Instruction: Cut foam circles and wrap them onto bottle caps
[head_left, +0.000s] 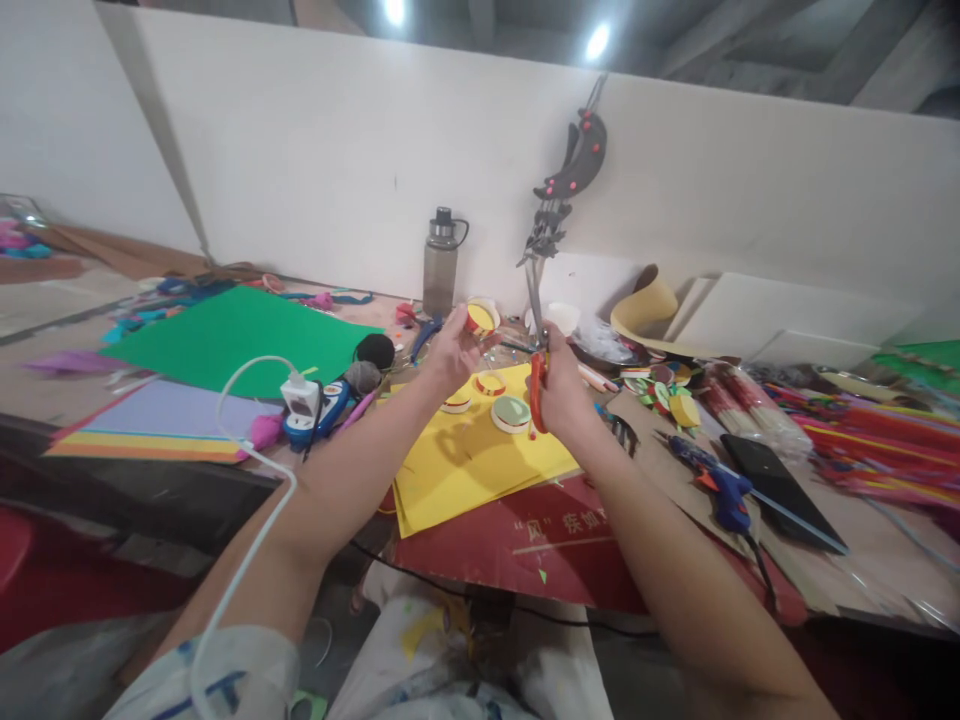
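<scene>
My left hand (452, 358) is raised over the yellow sheets (442, 485), its fingers closed on a small round yellow piece with a red and white rim (481, 319). To its right, my right hand (564, 388) grips scissors (537, 385) by their orange-red handles, blades pointing up and away from me. Below the hands, a grey-green disc with a white rim (511, 412) lies on the yellow sheets. Near it are a red-rimmed yellow ring (490, 383) and another pale-rimmed round piece (456, 403), partly hidden by my left arm.
A dark bottle (440, 262) stands by the white partition. At left are a green sheet (247, 340), stacked coloured paper (165, 420) and a white plug (301, 398) with its cable. At right lie a blue glue gun (724, 490), a black phone (780, 490) and colourful strips (892, 440).
</scene>
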